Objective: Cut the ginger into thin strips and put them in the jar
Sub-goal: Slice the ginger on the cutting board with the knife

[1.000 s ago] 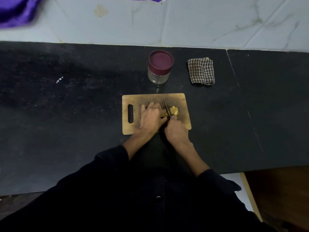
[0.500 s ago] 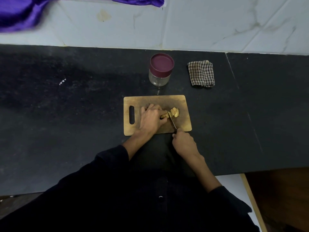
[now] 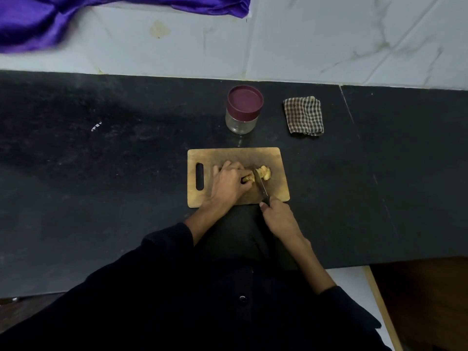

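Left hand point(image 3: 229, 184) fingers curled, pinning ginger point(image 3: 249, 177) mid-board point(image 3: 276, 158) so it won't roll; right hand point(image 3: 277, 215) wraps knife point(image 3: 260, 184), slicing beside them. Jar point(image 3: 243, 110) behind board, lidded.

The ginger point(image 3: 263, 172) is a small, pale yellow, knobbly piece lying on the wooden cutting board point(image 3: 235, 155), right of the board's middle; its left end is partly hidden. A narrow knife point(image 3: 261, 184) blade crosses it, tip at the ginger. The jar point(image 3: 243, 110), clear glass with a maroon lid on, stands upright on the worktop point(image 3: 101, 148) just behind the board.
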`<state>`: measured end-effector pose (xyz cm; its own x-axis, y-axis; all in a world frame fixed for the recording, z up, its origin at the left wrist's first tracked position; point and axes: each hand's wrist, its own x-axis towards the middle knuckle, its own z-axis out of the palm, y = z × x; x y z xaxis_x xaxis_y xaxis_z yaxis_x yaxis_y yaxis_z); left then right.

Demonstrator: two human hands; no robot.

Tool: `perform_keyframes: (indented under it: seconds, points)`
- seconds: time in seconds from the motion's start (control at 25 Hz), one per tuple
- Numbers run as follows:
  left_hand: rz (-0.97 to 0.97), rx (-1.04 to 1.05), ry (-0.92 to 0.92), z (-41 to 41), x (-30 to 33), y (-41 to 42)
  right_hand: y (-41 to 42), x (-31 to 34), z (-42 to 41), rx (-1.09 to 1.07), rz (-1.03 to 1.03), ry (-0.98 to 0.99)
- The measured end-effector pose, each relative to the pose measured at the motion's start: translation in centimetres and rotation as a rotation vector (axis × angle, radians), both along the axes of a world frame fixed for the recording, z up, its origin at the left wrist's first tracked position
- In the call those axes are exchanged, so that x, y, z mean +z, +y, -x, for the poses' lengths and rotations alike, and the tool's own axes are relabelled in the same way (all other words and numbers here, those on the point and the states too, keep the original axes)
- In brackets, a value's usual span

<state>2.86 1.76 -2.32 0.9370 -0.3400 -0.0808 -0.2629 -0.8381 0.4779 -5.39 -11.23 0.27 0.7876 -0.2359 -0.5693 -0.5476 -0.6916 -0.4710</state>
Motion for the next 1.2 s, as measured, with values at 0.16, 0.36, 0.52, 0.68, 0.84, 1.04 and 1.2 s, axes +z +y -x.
perform_keyframes:
  seconds: [0.16,0.36,0.52,0.68,0.84,1.04,1.2]
  points:
    - [-0.01,0.0,0.005,-0.03,0.03,-0.08,-0.49,-0.08,0.11,-0.04,-0.052,-0.031]
    - [-0.007,-0.002,0.014,-0.09,0.07,-0.09,-0.15,0.03,-0.08,-0.028,-0.05,-0.057]
    - [-0.003,-0.003,0.017,-0.11,0.16,-0.06,0.08,-0.15,-0.3,-0.013,-0.049,-0.048]
    - [0.005,-0.004,0.011,-0.2,0.29,-0.07,0.1,-0.08,-0.46,0.006,-0.037,-0.034]
    - [-0.003,-0.009,0.024,-0.45,0.4,-0.17,0.02,-0.08,-0.5,0.005,-0.03,-0.041]
    - [-0.028,-0.03,0.043,-0.8,0.52,-0.2,0.03,-0.03,-0.31,-0.019,-0.058,-0.072]
    - [-0.028,-0.023,0.044,-0.8,0.4,-0.29,0.26,-0.06,-0.46,-0.001,-0.04,-0.081]
